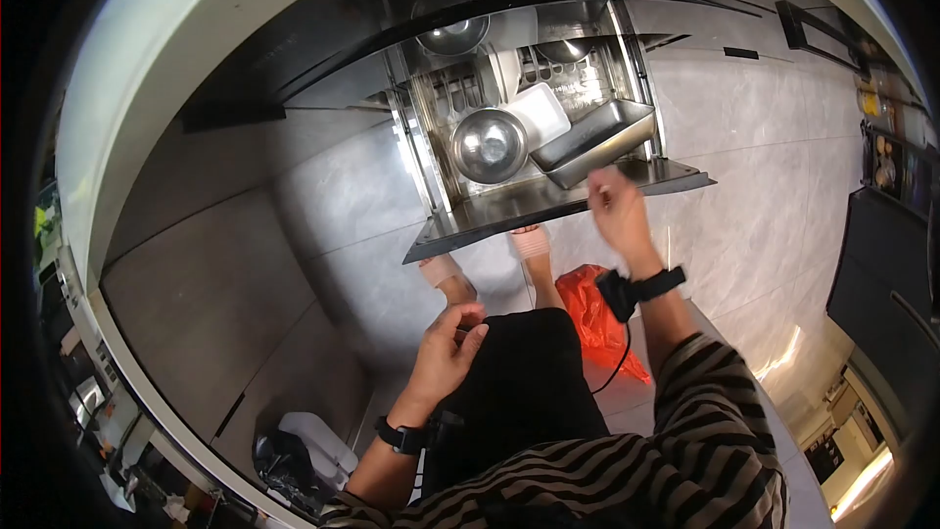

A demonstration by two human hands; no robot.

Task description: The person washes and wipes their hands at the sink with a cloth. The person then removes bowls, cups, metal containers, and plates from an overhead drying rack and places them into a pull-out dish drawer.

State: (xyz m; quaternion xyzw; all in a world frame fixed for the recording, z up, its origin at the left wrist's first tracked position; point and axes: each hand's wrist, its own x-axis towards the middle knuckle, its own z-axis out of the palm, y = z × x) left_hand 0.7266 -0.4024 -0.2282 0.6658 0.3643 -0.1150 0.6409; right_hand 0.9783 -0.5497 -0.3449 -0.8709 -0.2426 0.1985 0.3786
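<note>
A pulled-out drawer holds a round steel bowl, a white rectangular container and a tilted metal loaf-shaped pan. My right hand is just in front of the drawer's front edge, nearest to the pan; it is slightly blurred, its fingers curled, and whether it holds anything is hidden. Above my lap is my left hand, with fingers bent and thumb apart from them, nothing visible between them.
Beneath my right forearm lies a red plastic bag on the floor. My feet stand below the drawer front. A white bin with a black bag is at the lower left. Grey cabinet fronts flank the left side.
</note>
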